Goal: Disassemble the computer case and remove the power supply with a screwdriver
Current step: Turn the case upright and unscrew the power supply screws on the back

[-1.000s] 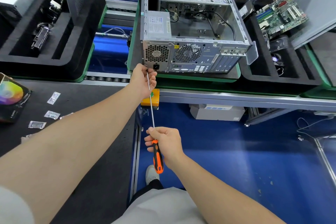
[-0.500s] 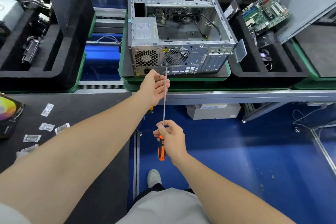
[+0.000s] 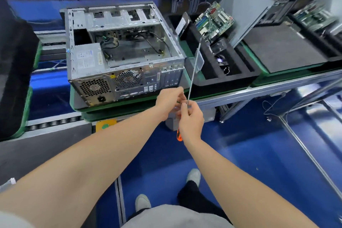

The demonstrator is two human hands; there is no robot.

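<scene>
The open grey computer case [image 3: 166, 29] lies on a green tray [image 3: 118, 105], rear panel toward me. Its silver power supply [image 3: 87, 59] sits in the near-left corner, its fan grille facing me. My right hand [image 3: 191, 119] grips a long screwdriver [image 3: 193, 72] by its orange handle. The shaft points up and away, right of the case, and touches nothing. My left hand [image 3: 167, 101] hovers in front of the case's lower right corner, fingers curled together beside the shaft's base. Whether they pinch something small is hidden.
Right of the case, a black foam tray [image 3: 240, 77] holds a green motherboard [image 3: 214, 18] and a fan, with a grey side panel [image 3: 246, 5] leaning behind. Another foam tray [image 3: 14, 79] sits far left. A yellow button box [image 3: 105, 126] hangs under the rail. My feet stand on blue floor.
Both hands have pulled back from the power supply's corner and swung right. The screwdriver tip left the rear panel and now points up past the case's right side. The left hand slid down the shaft.
</scene>
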